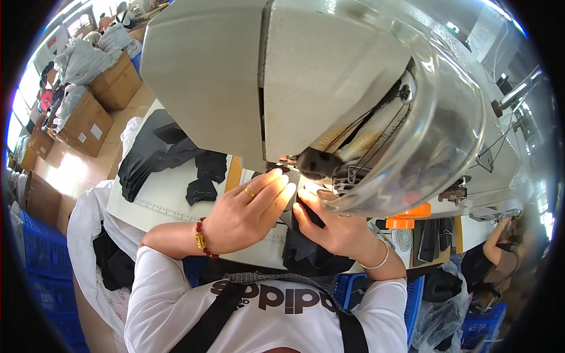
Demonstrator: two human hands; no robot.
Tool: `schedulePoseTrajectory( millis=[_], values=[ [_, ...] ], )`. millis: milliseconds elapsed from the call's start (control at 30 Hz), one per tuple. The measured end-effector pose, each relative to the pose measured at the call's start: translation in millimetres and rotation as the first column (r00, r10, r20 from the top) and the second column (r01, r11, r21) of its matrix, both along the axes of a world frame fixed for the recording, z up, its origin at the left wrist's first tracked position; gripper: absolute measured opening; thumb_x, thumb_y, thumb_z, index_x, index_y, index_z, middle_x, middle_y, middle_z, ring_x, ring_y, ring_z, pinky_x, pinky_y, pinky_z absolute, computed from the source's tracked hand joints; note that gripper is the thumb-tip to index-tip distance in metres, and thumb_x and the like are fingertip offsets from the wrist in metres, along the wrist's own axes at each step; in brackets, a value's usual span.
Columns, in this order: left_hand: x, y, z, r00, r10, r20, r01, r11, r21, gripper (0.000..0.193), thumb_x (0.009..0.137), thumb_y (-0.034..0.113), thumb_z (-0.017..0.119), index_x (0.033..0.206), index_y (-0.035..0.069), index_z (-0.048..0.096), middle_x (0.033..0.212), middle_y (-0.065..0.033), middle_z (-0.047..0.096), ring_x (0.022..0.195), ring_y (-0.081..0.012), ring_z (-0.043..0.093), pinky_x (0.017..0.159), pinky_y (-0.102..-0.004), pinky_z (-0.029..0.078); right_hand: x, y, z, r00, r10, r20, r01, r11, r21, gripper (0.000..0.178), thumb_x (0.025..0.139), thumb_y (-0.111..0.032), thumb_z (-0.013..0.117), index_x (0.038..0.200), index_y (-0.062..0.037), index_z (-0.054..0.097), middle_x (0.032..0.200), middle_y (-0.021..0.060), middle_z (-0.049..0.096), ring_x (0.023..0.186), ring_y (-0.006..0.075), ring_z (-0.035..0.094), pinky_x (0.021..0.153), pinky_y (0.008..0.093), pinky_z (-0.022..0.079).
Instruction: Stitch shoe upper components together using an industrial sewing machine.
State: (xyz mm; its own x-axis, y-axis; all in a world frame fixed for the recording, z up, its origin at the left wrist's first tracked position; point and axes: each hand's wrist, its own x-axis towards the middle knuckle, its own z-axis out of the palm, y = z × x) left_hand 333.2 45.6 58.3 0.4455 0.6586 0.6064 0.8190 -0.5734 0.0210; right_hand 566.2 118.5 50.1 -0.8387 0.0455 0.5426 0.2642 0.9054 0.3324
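A sewing machine fills the upper middle, its lamp lighting the needle area. My left hand, with a ring and a red beaded bracelet, lies beside the needle area, fingers stretched out and pressing on a grey-black fabric piece. On the other side my right hand grips a black fabric piece between thumb and fingers. That piece hangs down toward the table's near edge. Whether the two fabric parts are joined, I cannot tell. The needle's tip is hidden behind the machine head and my fingers.
Stacked black cut pieces lie on the white table at left, with smaller black pieces beside them. A clear curved guard and orange knobs are at right. Blue crates and cardboard boxes stand left. Another person sits far right.
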Motion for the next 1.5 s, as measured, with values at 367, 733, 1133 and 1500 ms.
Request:
schedulePoseTrajectory(
  millis=[367,733,1133,1500],
  values=[
    [-5.7,3.4,-3.1,0.999,-0.016,-0.041,0.017,0.999,0.036,0.035,0.075,0.006,0.067,0.108,-0.006,0.068,0.115,-0.0177,0.062,0.111,-0.0322,0.064,0.087,-0.0362,0.058,-6.5,0.3,18.4,0.999,0.03,0.035,-0.035,0.988,0.154,0.028,0.072,-0.012,0.07,0.1,-0.0099,0.074,0.114,0.0134,0.07,0.094,0.0271,0.071,0.082,0.0364,0.059],
    [-11.3,7.1,7.3,0.993,0.016,-0.113,-0.014,1.0,0.015,0.04,0.073,0.006,0.066,0.112,-0.003,0.067,0.112,-0.0134,0.063,0.103,-0.0264,0.068,0.075,-0.0323,0.059,-10.2,1.1,8.9,1.0,-0.016,-0.019,0.016,0.999,-0.041,0.028,0.074,-0.006,0.071,0.101,-0.0047,0.075,0.115,0.018,0.071,0.102,0.0314,0.07,0.09,0.0387,0.056],
    [-9.6,7.5,5.0,0.995,0.006,-0.1,-0.002,0.999,0.041,0.037,0.074,0.005,0.064,0.11,-0.005,0.066,0.113,-0.0151,0.063,0.105,-0.0278,0.067,0.075,-0.0316,0.058,-11.0,0.7,11.6,0.997,-0.059,-0.054,0.059,0.998,-0.008,0.025,0.073,-0.007,0.072,0.097,-0.0096,0.077,0.115,0.0104,0.072,0.104,0.0283,0.069,0.091,0.0397,0.054],
    [-4.7,12.4,5.0,0.996,0.065,-0.064,-0.054,0.985,0.162,0.034,0.072,0.006,0.065,0.105,-0.005,0.067,0.111,-0.0154,0.064,0.094,-0.0231,0.066,0.073,-0.0304,0.057,-10.4,14.2,2.0,0.994,0.013,-0.104,-0.03,0.987,-0.158,0.024,0.076,-0.006,0.068,0.098,-0.0057,0.076,0.113,0.0127,0.072,0.104,0.0291,0.07,0.093,0.0382,0.056]
  ],
)
